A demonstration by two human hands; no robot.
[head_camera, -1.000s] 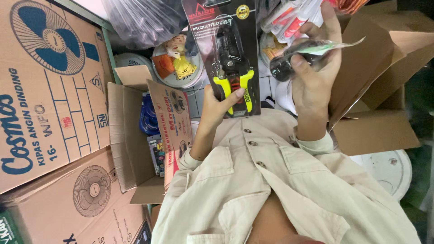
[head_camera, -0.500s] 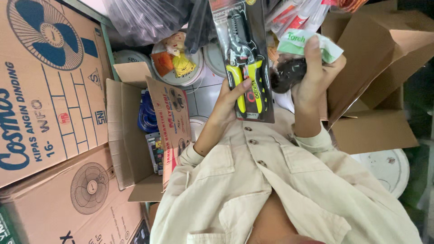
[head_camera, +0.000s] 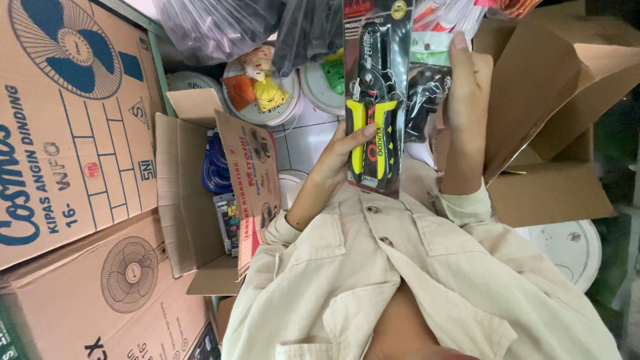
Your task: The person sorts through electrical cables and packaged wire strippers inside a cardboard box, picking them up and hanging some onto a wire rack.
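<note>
The carded pliers pack (head_camera: 375, 93) stands upright in the middle of the view, its long axis running top to bottom: the black jaws point up toward the card's red header, the yellow-and-black handles point down toward the person's cream shirt (head_camera: 413, 287). The left hand (head_camera: 340, 160) pinches the pack's lower edge, thumb pressed across the yellow grips. The right hand (head_camera: 467, 87) is closed around a small clear packet (head_camera: 423, 100) with something dark inside (what it is cannot be made out), held just beside the pack's right edge.

Behind the pack sit white tubs (head_camera: 263, 90) with orange and yellow packets on them and dark plastic bags (head_camera: 220, 23); the card hides part of them. An open cardboard box (head_camera: 200, 193) of goods stands to the left, beside large fan cartons (head_camera: 67, 120); another open carton (head_camera: 553, 113) lies to the right. The pack's top is cut off by the frame edge
</note>
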